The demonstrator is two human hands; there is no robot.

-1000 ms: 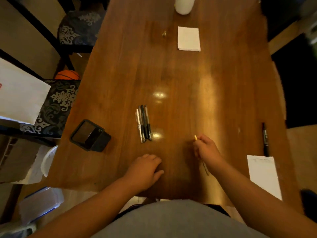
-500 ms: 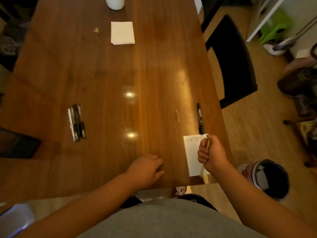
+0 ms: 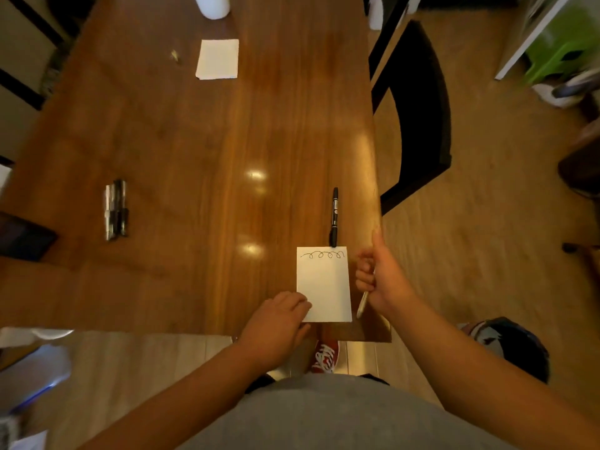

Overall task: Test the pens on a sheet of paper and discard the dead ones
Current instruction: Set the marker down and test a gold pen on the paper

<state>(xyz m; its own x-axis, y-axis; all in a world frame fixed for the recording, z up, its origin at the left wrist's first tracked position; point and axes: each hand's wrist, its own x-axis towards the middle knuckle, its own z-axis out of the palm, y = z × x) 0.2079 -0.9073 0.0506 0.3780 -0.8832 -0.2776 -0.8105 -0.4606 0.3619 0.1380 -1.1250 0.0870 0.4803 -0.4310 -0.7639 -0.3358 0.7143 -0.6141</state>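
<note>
Far left edge, one dark flat object [image 3: 24, 237] on the wooden table [image 3: 194, 141], cut off by the frame, can't tell what it is. Next right, a tight bunch of pens [image 3: 115, 209] lying side by side, lengthwise away from the person; looks like three or four, blur makes the count unsure, one pale and the rest black. Far end of the table: one small scrap [image 3: 175, 55], one blank white square of paper [image 3: 217, 59], one white cylinder [image 3: 212, 5] cropped at the top. Left hand [image 3: 276, 326] palm down at the near table edge, fingers loosely curled, tips resting on the lower-left corner of the sheet of paper [image 3: 324, 287], pinning it; nothing gripped in it. One such sheet here, upright rectangle near the table's near right corner, with one looping black scribble line along its top. One black marker [image 3: 334, 217] capped, lying lengthwise just beyond the sheet, its near end touching or overlapping the sheet's top edge. Right hand [image 3: 383, 274] just beside the sheet's right edge, fist closed round one pale pen [image 3: 362, 303], thumb pointing up and away, pen end poking out below the fist toward the near edge; hand looks raised off the table, contact unclear. Right of the table, one black chair [image 3: 422, 115] on wood floor, one red shoe [image 3: 324, 357] below the table edge.
</note>
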